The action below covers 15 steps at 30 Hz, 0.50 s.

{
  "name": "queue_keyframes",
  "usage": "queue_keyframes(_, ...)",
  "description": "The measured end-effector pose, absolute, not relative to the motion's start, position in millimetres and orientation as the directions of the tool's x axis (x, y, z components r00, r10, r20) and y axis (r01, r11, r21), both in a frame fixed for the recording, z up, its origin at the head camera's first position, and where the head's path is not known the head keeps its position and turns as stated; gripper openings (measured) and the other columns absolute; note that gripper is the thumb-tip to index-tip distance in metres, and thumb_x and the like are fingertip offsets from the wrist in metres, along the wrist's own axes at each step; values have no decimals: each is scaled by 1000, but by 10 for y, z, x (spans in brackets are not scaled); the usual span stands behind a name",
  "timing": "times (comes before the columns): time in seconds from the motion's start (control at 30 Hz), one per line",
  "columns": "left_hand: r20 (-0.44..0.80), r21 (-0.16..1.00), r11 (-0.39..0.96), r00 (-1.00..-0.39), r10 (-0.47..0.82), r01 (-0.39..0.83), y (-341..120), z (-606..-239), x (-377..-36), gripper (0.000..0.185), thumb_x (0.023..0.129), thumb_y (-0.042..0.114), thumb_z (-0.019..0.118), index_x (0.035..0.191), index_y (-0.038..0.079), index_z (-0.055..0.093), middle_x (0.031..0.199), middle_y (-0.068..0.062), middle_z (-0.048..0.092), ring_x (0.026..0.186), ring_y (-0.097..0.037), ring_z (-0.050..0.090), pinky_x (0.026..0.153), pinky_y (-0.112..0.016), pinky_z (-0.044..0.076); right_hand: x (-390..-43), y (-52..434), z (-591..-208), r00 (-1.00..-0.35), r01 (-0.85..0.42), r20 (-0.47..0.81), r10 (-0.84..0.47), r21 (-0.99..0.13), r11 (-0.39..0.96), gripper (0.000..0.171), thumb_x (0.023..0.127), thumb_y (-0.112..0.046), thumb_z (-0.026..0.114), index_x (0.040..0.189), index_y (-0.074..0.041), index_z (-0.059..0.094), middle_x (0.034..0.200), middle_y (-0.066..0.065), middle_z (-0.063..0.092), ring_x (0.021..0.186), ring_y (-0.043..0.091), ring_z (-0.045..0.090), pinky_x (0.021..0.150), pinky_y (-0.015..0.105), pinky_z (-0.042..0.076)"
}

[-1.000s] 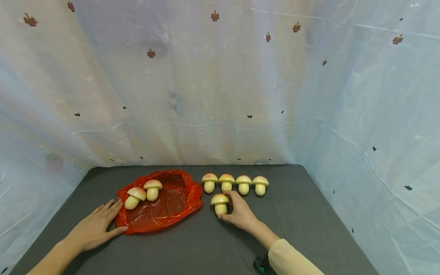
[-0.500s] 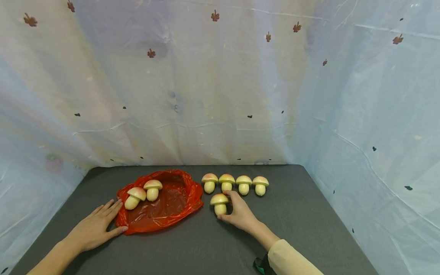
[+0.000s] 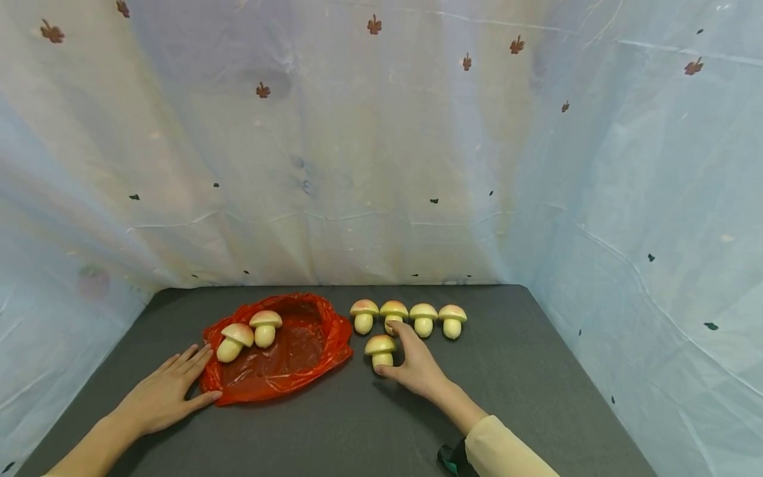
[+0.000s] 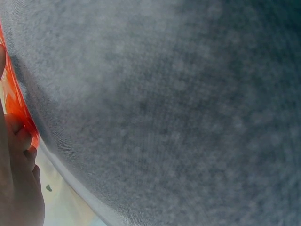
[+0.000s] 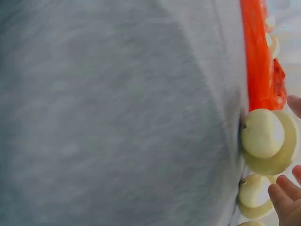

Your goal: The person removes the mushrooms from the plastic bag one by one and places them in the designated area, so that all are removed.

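Observation:
In the head view my left hand (image 3: 157, 396) rests at the left edge of a red plastic bag (image 3: 268, 391), its fingers straight and spread against the rim. Two toy mushrooms with pinkish-yellow caps, one tilted (image 3: 234, 341) and one upright (image 3: 265, 329), lie inside the bag's left part. My right hand (image 3: 416, 364) is spread around the right side of a single mushroom (image 3: 379, 350) in front of a row. Seen from the right wrist, thumb and fingers stand apart on either side of that mushroom (image 5: 265, 136), with gaps between.
Behind the single mushroom, several more stand in a row, the rightmost mushroom (image 3: 452, 322) beyond my right hand. Everything lies on a dark grey table (image 3: 512, 397). A pale patterned plastic curtain (image 3: 381, 146) hangs behind and along the sides.
My right hand's fingers have spread away from the single mushroom, letting it go where it is. The left hand and the bag have stayed put.

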<state>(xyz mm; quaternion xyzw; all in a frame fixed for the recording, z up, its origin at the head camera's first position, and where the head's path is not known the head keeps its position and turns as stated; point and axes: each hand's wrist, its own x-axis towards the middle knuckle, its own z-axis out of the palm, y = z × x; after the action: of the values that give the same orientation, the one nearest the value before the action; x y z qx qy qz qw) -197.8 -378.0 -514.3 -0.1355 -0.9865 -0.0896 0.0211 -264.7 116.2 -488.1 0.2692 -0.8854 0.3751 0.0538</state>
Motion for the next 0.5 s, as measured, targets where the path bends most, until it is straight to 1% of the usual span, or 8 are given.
queue_keyframes(0.1,71,164,948,-962,265,273,-3782,-5142,-1971,98,93,68,64,156,-4,44,158,-28,42,145,-53,37,113,-69,32,-2649,1100,-4813,-847,-519,301,-438,-647,559,88,87,-26,88,159,-9,40,158,11,46,142,31,49,111,52,48)
queue_keyframes(0.27,64,162,949,-963,262,269,-3787,-5147,-1972,97,93,68,63,156,-4,43,159,-28,41,145,-52,37,114,-68,32,-2685,951,-4730,-819,-559,339,-462,-652,512,88,87,-25,87,159,-8,39,158,11,46,142,31,49,111,52,48)
queue_keyframes(0.5,84,152,948,-959,270,280,-3771,-5142,-1965,96,93,67,65,156,-3,45,158,-26,43,145,-51,38,113,-67,33,-2739,688,-4636,-782,-599,357,-510,-655,460,90,89,-25,86,162,-15,35,162,9,42,148,24,42,116,48,44)
